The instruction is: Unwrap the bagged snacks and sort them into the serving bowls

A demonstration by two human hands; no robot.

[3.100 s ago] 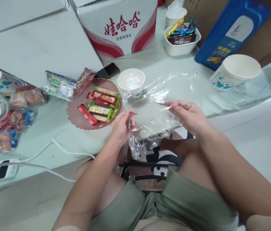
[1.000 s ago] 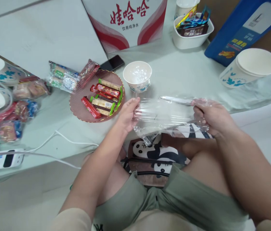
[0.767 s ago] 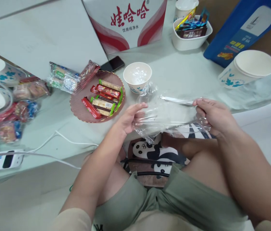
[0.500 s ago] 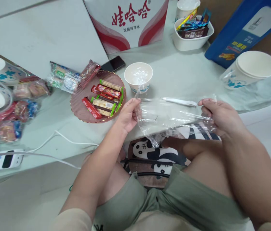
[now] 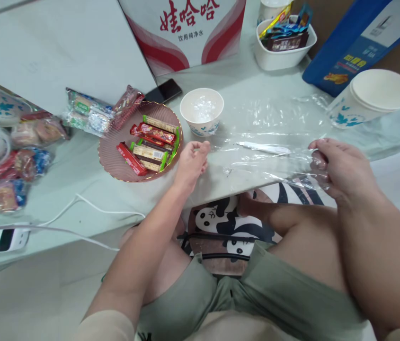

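Note:
A thin clear plastic film (image 5: 274,128) is stretched between my two hands, just over the table's front edge. My left hand (image 5: 193,163) has its fingers curled in a pinch at the film's left end, beside a snack plate. At the right end, my right hand (image 5: 340,168) grips the film, and some of its fingers show through it. A slim white pen-like tool (image 5: 263,148) is visible through the film. Behind my left hand stands a paper bowl (image 5: 201,111) with crumpled clear plastic inside.
The pink plate (image 5: 112,163) holds several wrapped snack bars. Packaged snacks (image 5: 91,113), a phone (image 5: 164,91), and a white cable (image 5: 100,208) lie leftward. Behind are a red-and-white box (image 5: 185,38) and a white tub (image 5: 281,59). Stacked paper cups (image 5: 363,104) and a blue container (image 5: 352,42) stand right.
The film has spread out flatter and farther back across the table, and its hanging front part has lifted. My right hand has shifted slightly right, widening the gap between my hands.

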